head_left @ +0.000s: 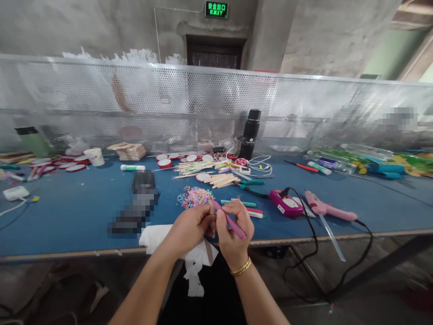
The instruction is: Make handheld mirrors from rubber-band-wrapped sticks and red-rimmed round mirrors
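Note:
My right hand (237, 225) is closed round a pink marker (236, 226), its tip pointing up and left toward my other hand. My left hand (196, 222) pinches a thin wooden stick (212, 212) held upright at the table's front edge. The marker's tip is beside the stick; whether they touch I cannot tell. Just behind the hands lies a pile of small colourful bands (195, 197). Several markers, among them a teal one (248, 203), lie right of the fingers. White tissue (155, 235) hangs over the edge beneath my left wrist.
On the blue table (84, 216) stand a black bottle (250, 134) and a white cup (94, 156). Wooden sticks (223, 180) lie behind the bands. To the right are a magenta power socket (287, 204) and a pink glue gun (326, 207) with black cords.

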The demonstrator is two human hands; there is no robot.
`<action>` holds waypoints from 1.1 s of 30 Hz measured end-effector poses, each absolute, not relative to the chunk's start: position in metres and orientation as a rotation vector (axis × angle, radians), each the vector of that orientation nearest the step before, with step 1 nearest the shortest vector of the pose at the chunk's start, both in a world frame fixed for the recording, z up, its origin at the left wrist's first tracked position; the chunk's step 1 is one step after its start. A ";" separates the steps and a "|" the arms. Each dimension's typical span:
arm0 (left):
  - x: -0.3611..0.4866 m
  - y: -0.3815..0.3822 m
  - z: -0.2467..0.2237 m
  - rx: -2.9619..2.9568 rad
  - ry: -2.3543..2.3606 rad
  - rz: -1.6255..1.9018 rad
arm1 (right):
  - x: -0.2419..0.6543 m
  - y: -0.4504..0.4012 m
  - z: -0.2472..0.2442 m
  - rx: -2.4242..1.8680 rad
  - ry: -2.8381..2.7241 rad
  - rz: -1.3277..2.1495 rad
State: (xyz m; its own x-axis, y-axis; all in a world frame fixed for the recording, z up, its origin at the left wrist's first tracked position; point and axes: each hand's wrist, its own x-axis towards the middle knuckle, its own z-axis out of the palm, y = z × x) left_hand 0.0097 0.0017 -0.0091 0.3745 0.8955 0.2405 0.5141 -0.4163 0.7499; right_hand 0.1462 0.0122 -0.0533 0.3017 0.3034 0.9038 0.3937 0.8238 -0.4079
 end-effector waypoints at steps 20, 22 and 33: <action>0.011 0.002 -0.008 2.059 1.243 0.855 | 0.147 0.012 -0.053 -0.679 -1.225 -0.068; 0.011 0.001 -0.008 2.068 1.240 0.858 | 0.147 0.011 -0.053 -0.671 -1.230 -0.075; 0.011 0.002 -0.009 2.062 1.223 0.864 | 0.146 0.011 -0.053 -0.669 -1.245 -0.068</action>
